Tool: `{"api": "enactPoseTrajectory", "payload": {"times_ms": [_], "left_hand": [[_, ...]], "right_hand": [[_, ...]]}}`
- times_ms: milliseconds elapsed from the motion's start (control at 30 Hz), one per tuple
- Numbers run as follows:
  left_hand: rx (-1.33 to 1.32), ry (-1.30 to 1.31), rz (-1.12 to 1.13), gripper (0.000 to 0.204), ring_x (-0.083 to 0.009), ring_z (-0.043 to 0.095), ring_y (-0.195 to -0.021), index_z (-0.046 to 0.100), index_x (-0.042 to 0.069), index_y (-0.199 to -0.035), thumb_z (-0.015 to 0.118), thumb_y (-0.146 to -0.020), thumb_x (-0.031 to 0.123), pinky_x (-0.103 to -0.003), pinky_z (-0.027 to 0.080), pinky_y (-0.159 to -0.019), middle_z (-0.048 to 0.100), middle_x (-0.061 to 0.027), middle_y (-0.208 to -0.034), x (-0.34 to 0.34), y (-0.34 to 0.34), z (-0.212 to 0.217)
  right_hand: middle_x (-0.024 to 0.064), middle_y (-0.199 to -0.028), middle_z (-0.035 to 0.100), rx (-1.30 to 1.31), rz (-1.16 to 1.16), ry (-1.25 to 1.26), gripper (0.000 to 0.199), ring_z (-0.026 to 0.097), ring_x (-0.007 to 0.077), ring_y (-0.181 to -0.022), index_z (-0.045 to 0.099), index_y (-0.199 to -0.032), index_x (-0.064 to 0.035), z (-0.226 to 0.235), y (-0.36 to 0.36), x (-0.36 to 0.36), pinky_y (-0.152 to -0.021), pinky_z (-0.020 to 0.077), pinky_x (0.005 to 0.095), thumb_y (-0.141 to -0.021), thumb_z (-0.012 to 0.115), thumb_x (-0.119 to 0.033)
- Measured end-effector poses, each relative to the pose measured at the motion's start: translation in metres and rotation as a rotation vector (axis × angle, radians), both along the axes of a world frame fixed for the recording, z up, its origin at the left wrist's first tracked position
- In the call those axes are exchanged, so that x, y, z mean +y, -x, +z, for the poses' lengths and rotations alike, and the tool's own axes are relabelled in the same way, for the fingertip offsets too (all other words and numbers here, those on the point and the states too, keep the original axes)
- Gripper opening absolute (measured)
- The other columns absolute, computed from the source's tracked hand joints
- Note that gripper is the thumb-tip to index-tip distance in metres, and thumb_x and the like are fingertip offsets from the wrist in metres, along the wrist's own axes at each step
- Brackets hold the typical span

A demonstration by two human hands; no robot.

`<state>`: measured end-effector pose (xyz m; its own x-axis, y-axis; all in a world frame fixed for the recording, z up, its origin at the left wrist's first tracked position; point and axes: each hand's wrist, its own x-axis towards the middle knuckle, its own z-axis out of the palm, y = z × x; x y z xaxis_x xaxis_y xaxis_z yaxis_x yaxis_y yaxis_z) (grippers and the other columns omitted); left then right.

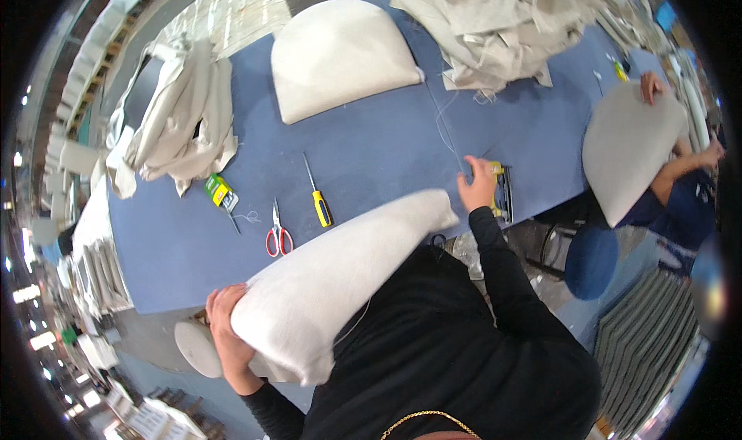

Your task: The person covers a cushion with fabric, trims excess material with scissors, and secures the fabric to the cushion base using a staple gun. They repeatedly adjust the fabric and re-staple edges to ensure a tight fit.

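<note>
A cream fabric-covered cushion [332, 274] rests tilted against my body at the table's near edge. My left hand [226, 320] grips its left end, fingers over the top and part of the palm hidden. Beyond its right end, my right hand [479, 185] is apart from the cushion, thumb and fingers spread. Right beside that hand lies a yellow and black tool [502, 192] that looks like a staple gun; whether they touch I cannot tell. Red-handled scissors [277, 233] and a yellow-black screwdriver [318, 196] lie on the blue table [371, 158] past the cushion.
Another cushion [344, 57] lies at the table's far side. Fabric heaps [502, 30] stand at back right, more draped fabric [182, 115] at left. A green packet [220, 191] lies near the scissors. At right, a co-worker's hand [653, 88] holds a cushion [634, 142] near a blue stool [591, 260].
</note>
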<state>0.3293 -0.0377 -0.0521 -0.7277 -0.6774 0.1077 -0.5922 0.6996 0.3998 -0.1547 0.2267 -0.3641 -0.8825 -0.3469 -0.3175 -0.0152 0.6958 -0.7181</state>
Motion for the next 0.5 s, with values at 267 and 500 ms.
{"api": "enactPoseTrajectory", "payload": {"times_ms": [267,500], "left_hand": [[0.012,-0.237,0.31,0.038,-0.032,0.074,-0.116,0.07,0.004,-0.128,0.064,-0.091,0.003,-0.041,0.057,-0.102,0.076,-0.0201,-0.126,-0.015,-0.025,0.022],[0.255,-0.134,0.196,0.031,-0.0343,0.071,-0.128,0.076,0.005,-0.121,0.068,-0.091,0.009,-0.045,0.054,-0.11,0.076,-0.0147,-0.132,-0.036,0.04,-0.007]], "right_hand": [[0.0164,-0.173,0.037,-1.462,0.728,0.484,0.085,0.051,0.0246,-0.149,0.029,-0.171,-0.0051,0.054,-0.096,-0.059,-0.12,0.0429,0.0391,-0.108,0.06,-0.052],[0.015,-0.176,0.03,-1.173,0.587,0.618,0.092,0.034,0.0266,-0.161,0.021,-0.173,-0.0031,0.154,-0.037,-0.011,-0.131,0.028,0.039,-0.101,0.068,-0.035]]}}
